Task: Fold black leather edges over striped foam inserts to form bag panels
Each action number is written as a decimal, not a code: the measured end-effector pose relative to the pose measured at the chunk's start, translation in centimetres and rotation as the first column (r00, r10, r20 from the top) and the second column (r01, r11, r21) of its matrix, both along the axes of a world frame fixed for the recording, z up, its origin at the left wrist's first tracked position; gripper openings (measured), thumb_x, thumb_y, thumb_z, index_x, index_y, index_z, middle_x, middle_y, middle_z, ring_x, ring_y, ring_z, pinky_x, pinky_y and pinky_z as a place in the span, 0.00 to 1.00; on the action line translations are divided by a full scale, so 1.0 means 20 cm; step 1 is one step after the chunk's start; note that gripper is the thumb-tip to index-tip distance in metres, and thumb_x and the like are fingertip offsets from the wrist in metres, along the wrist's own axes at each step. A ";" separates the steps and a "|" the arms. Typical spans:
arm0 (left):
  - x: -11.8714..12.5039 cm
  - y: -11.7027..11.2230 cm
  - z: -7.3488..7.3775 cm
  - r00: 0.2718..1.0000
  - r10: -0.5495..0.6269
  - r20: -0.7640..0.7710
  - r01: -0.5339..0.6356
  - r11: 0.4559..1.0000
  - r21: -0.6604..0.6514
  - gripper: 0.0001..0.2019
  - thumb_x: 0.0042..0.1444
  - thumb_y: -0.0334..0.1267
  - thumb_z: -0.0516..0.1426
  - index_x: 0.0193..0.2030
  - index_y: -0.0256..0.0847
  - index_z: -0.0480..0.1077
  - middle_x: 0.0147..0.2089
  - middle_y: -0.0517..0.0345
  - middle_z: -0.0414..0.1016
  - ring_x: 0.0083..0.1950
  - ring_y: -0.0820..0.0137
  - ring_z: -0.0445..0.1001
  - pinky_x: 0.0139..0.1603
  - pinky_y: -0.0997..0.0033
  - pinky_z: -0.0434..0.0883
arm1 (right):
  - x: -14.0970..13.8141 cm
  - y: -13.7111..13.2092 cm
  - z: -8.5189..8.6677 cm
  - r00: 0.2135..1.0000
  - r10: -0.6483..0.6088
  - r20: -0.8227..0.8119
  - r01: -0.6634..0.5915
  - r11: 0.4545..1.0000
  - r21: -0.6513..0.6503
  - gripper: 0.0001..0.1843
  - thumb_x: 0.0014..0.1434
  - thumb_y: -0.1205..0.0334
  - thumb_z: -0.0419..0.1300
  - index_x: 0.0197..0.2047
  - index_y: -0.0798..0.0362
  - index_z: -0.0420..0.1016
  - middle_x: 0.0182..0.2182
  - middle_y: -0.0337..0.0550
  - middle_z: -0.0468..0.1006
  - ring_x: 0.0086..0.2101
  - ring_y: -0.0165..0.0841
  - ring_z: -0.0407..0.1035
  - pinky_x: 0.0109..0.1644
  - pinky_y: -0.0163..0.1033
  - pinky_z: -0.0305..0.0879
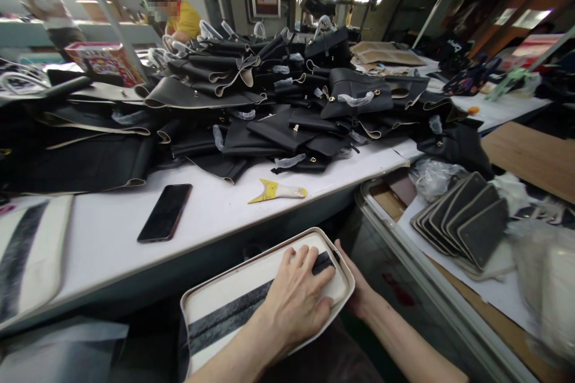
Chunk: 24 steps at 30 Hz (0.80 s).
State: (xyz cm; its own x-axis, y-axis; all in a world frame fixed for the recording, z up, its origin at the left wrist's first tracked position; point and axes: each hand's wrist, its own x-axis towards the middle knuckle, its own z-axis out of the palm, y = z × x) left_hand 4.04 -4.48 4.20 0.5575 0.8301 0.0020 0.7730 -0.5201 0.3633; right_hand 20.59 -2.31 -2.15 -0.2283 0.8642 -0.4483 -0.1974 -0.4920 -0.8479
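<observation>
A rectangular bag [233, 302] with a cream bottom and a dark stripe along it sits low in front of me, a raised cream edge running round it. My left hand [299, 290] lies on its bottom panel near the right end, fingers apart, bent and pressed down on the stripe and the cream surface. At the right end my right hand [357, 290] holds the bag from outside, thumb near the upper corner, its other fingers mostly hidden behind the side.
On the white table [108, 263] lie a phone [165, 213], a yellow-ended tool [276, 190] and a heap of black bags [287, 131]. Another striped cream panel [36, 251] is at left. Dark panels [467, 221] are stacked at right. A person in yellow [184, 18] is behind the heap.
</observation>
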 end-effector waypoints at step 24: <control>-0.01 0.03 -0.01 0.999 -0.037 0.040 0.038 0.999 -0.035 0.21 0.55 0.50 0.58 0.52 0.45 0.65 0.57 0.52 0.66 0.57 0.54 0.60 0.60 0.46 0.57 | 0.03 -0.11 -0.05 0.875 -0.302 0.379 0.171 0.924 0.341 0.23 0.56 0.46 0.63 0.51 0.51 0.79 0.51 0.47 0.78 0.51 0.47 0.72 0.61 0.56 0.63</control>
State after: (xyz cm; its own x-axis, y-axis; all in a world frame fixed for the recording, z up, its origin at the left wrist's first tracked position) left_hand 3.79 -3.81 3.94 0.5883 0.8086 -0.0051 0.7382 -0.5344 0.4117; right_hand 21.24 -4.46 -3.12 0.1516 0.9724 -0.1775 0.1278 -0.1974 -0.9720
